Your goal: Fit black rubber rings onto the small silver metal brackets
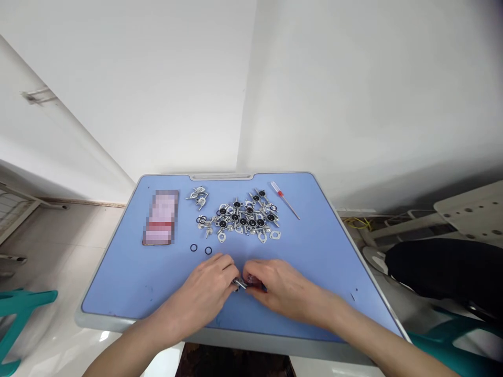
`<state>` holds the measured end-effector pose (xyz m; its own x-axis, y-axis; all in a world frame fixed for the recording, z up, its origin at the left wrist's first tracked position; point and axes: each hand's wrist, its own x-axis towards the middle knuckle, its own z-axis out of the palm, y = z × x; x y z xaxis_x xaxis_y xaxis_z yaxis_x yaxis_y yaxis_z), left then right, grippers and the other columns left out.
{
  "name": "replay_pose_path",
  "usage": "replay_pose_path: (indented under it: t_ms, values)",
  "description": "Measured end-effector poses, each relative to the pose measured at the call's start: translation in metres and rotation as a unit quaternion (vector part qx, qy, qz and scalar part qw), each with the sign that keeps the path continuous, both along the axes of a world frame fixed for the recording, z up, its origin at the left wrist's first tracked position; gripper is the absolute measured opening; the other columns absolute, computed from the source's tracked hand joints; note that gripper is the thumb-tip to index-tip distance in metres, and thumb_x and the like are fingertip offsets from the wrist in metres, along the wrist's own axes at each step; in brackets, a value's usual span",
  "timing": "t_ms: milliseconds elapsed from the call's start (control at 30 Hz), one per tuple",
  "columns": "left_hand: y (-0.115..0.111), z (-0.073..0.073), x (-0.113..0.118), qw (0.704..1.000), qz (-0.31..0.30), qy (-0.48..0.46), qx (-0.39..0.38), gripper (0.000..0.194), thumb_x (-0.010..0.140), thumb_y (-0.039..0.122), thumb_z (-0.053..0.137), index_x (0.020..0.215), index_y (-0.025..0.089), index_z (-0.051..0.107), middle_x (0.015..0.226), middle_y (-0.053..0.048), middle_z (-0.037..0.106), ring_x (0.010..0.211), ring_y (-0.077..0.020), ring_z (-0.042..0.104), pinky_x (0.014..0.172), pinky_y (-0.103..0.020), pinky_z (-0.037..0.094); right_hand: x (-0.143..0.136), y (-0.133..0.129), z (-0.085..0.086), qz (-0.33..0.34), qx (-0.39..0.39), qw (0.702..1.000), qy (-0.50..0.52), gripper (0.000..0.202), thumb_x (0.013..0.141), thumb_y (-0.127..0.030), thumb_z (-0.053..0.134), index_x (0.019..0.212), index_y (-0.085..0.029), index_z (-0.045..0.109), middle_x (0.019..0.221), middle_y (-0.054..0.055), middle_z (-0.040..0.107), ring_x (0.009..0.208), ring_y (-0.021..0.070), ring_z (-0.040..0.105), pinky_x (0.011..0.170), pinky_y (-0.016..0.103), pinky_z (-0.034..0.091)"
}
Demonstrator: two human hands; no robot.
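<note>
Near the front of the blue table, my left hand (214,280) pinches a small metal fitting (239,283). Its bright pin or shaft points toward my other hand. Curled fingers of my right hand (275,288) meet the part from the right, and whatever they grip is mostly hidden. Two black rubber rings (208,251) lie just beyond my left hand. Farther back is a pile of small metal fittings with black round caps (243,221), mixed with flat metal plates (262,237). A few more metal parts (200,195) sit behind, to the left.
A phone (161,217), its screen blurred, lies on the table's (118,283) left. At the back right rests a screwdriver (285,200) with a clear and red handle. White walls stand behind. Green stools (23,314) flank the table, and a black seat (444,272) is at right.
</note>
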<state>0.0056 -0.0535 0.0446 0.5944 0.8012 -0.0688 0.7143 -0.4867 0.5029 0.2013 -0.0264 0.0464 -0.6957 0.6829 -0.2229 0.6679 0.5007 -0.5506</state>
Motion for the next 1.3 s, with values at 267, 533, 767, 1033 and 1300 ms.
replay_pose_path:
  t_ms: [267,533,767,1033,1300]
  values:
    - [-0.003,0.004,0.000,1.000,0.004,-0.010,-0.015,0.013,0.093,0.016,0.046,0.097,0.021,0.057,0.098,-0.002,0.057,0.090,-0.0156,0.054,0.078,-0.031,0.046,0.012,0.007,0.000,-0.018,-0.049,0.997,0.060,0.005,0.084,-0.018,0.057,0.083,-0.019,0.062,0.076,-0.002,0.064,0.064,0.0107,0.055,0.058,0.021,0.036]
    - [0.004,-0.002,0.002,0.999,0.034,-0.041,-0.006,0.008,0.091,0.017,0.051,0.093,0.020,0.057,0.096,-0.001,0.057,0.088,-0.0156,0.055,0.077,-0.030,0.046,0.011,0.002,-0.005,-0.029,-0.011,0.998,0.054,0.004,0.082,-0.017,0.058,0.079,-0.019,0.059,0.074,-0.002,0.063,0.060,0.0109,0.053,0.055,0.022,0.035]
    - [0.007,-0.006,0.004,0.997,0.055,-0.033,0.042,0.004,0.087,0.017,0.056,0.085,0.019,0.059,0.089,-0.002,0.055,0.085,-0.0166,0.052,0.074,-0.031,0.045,0.006,-0.002,-0.014,-0.066,0.024,0.996,0.056,0.011,0.081,-0.012,0.052,0.073,-0.019,0.055,0.066,-0.003,0.059,0.053,0.0101,0.046,0.052,0.022,0.031]
    - [0.003,-0.004,0.004,0.997,0.056,0.010,0.061,0.008,0.089,0.020,0.054,0.083,0.019,0.059,0.088,-0.002,0.054,0.084,-0.0176,0.051,0.072,-0.032,0.045,0.004,-0.008,-0.018,-0.086,0.046,0.993,0.063,0.013,0.081,-0.012,0.051,0.071,-0.019,0.051,0.062,-0.003,0.056,0.051,0.0101,0.045,0.051,0.022,0.030]
    - [0.006,-0.004,0.003,0.998,0.056,0.002,0.028,0.006,0.088,0.019,0.057,0.082,0.019,0.059,0.086,-0.001,0.053,0.084,-0.0165,0.051,0.072,-0.031,0.044,0.006,-0.008,-0.015,-0.070,0.046,0.994,0.067,0.006,0.082,-0.014,0.056,0.079,-0.019,0.054,0.068,-0.002,0.060,0.055,0.0108,0.050,0.052,0.023,0.033]
